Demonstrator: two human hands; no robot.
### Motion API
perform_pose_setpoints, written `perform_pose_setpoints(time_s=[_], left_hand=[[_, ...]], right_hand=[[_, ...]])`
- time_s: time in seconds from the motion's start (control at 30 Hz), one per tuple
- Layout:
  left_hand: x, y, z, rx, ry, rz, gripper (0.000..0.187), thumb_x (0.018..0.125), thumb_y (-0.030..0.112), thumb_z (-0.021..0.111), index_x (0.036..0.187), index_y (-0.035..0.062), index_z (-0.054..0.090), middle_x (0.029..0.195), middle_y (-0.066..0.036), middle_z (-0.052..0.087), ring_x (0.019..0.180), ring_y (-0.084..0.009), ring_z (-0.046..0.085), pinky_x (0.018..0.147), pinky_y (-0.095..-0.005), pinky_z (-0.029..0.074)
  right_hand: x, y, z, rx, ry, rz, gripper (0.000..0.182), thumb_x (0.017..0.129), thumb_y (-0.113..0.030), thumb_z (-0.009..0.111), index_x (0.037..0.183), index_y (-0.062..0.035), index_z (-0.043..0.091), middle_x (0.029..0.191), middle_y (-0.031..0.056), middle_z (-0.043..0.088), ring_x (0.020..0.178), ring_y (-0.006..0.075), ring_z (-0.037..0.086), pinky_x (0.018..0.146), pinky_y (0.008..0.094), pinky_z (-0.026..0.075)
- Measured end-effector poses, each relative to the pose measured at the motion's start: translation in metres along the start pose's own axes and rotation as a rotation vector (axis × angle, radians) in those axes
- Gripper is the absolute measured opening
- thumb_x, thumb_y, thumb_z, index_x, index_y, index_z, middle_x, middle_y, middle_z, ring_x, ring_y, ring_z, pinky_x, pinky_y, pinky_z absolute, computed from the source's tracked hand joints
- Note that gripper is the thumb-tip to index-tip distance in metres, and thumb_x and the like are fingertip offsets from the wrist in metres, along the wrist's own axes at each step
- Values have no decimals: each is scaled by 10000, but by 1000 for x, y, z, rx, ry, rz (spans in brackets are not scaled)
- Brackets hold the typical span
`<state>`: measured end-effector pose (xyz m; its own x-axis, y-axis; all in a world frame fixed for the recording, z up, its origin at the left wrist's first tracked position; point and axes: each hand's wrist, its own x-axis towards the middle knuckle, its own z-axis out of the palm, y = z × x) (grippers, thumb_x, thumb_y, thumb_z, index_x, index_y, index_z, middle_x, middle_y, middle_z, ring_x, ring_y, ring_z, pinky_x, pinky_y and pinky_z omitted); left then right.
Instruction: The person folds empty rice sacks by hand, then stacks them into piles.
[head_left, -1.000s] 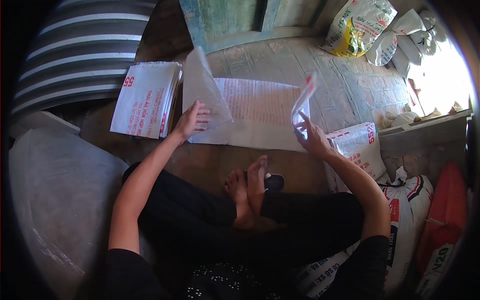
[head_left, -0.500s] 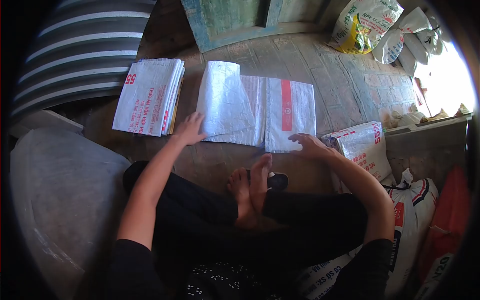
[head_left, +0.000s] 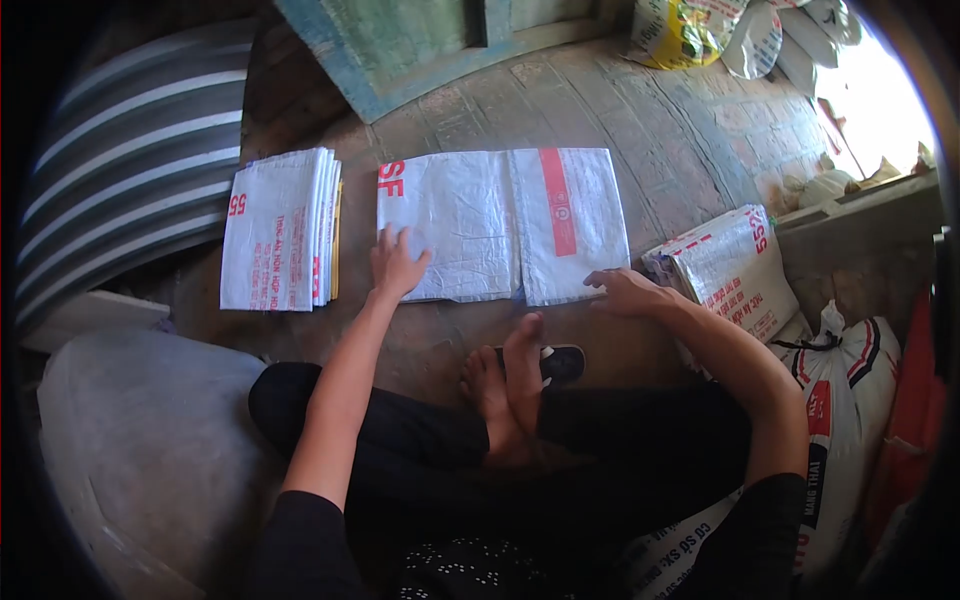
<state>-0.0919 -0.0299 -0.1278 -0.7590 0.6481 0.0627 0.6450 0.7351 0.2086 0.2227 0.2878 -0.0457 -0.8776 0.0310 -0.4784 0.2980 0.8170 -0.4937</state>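
A white woven plastic sack [head_left: 455, 225] lies on the floor in front of my legs, its left and right parts folded in towards a seam near the middle. Red letters show at its upper left and a red stripe runs down its right part. My left hand [head_left: 400, 265] rests with spread fingers on the lower left of the sack. At the lower right corner is my right hand [head_left: 628, 293], its fingers loosely bent and apart, touching the edge. Left of the sack stands a pile of folded sacks [head_left: 268, 235]; another pile [head_left: 735, 270] lies right of my right hand.
Corrugated sheets [head_left: 140, 150] fill the upper left, above a grey covered shape [head_left: 150, 440]. A worn blue-green wooden panel [head_left: 400, 50] stands at the back. Filled bags [head_left: 685, 30] sit upper right; a tied white sack [head_left: 850, 390] is at right. My bare feet [head_left: 505, 380] are near a dark sandal [head_left: 568, 365].
The raised left flap of the sack now lies flat, showing red letters. My left hand has moved onto the sack; my right hand stays by its lower right corner. The view has shifted slightly.
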Motion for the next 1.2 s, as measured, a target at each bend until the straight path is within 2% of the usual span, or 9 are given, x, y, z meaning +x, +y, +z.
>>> perform_pose_setpoints(time_s=[0.1, 0.2, 0.3, 0.4, 0.5, 0.6, 0.73, 0.87, 1.2], left_hand=[[-6, -18, 7, -53, 94, -215, 607, 825, 370, 704, 1303, 29, 549, 1341, -248, 506, 1276, -398, 483, 1056, -474, 415], [-10, -39, 5, -108, -111, -469, 528, 783, 337, 715, 1198, 21, 629, 1150, -235, 644, 1146, -397, 584, 995, -467, 462], [-5, -47, -8, -249, -267, -538, 394, 770, 323, 718, 1017, 17, 715, 954, -208, 707, 949, -367, 669, 890, -447, 507], [-1, -77, 12, -397, -423, -640, 304, 773, 302, 718, 888, 23, 747, 813, -158, 719, 811, -302, 691, 801, -408, 521], [-4, -80, 7, -500, -555, -739, 271, 819, 269, 716, 977, 49, 699, 837, -21, 642, 780, -165, 606, 600, -377, 476], [-5, -78, 6, -673, -310, -799, 319, 806, 215, 694, 1044, 6, 728, 924, -114, 718, 863, -222, 672, 797, -360, 515], [7, -69, -13, -533, 108, -763, 334, 836, 199, 652, 1112, 20, 706, 983, -140, 722, 925, -259, 682, 826, -360, 518], [27, -74, -44, -352, 245, -632, 327, 859, 239, 623, 1103, 51, 732, 1011, -139, 741, 928, -276, 705, 845, -393, 528], [22, 108, -127, -861, 59, -79, 348, 855, 164, 744, 1151, -11, 692, 1003, -128, 744, 881, -167, 705, 791, -310, 550]], right_hand=[[1, 16, 20, 77, -58, 62, 545, 828, -351, 738, 1254, -41, 600, 1137, 176, 693, 1060, 325, 669, 912, 427, 534], [12, 16, 38, 848, -296, 733, 445, 881, -345, 691, 1219, -63, 619, 1115, 137, 686, 1034, 275, 669, 892, 422, 540], [17, 29, 69, 1316, -243, 828, 355, 970, -326, 597, 1232, -86, 606, 1184, 83, 642, 1087, 235, 631, 894, 423, 536], [30, 73, 108, 1352, -266, 560, 343, 1007, -311, 544, 1271, -94, 574, 1284, 59, 589, 1147, 243, 596, 914, 434, 530], [21, 37, 72, 1398, -115, 677, 453, 958, -295, 632, 1337, -74, 521, 1414, 82, 524, 1238, 263, 561, 957, 462, 523], [27, 35, 65, 1347, -234, 696, 461, 954, -331, 629, 1334, -84, 546, 1406, 72, 532, 1247, 261, 553, 963, 465, 518], [25, 14, 49, 959, -334, 566, 490, 947, -364, 610, 1353, -96, 547, 1340, 64, 599, 1130, 239, 625, 913, 429, 539], [25, -10, 19, 761, -410, 440, 538, 939, -404, 594, 1372, -90, 531, 1295, 70, 646, 1005, 229, 678, 837, 398, 558], [33, -61, 2, 1289, -111, 373, 878, 866, -713, 529, 1442, -55, 453, 1423, 131, 546, 1188, 277, 594, 954, 433, 484]])
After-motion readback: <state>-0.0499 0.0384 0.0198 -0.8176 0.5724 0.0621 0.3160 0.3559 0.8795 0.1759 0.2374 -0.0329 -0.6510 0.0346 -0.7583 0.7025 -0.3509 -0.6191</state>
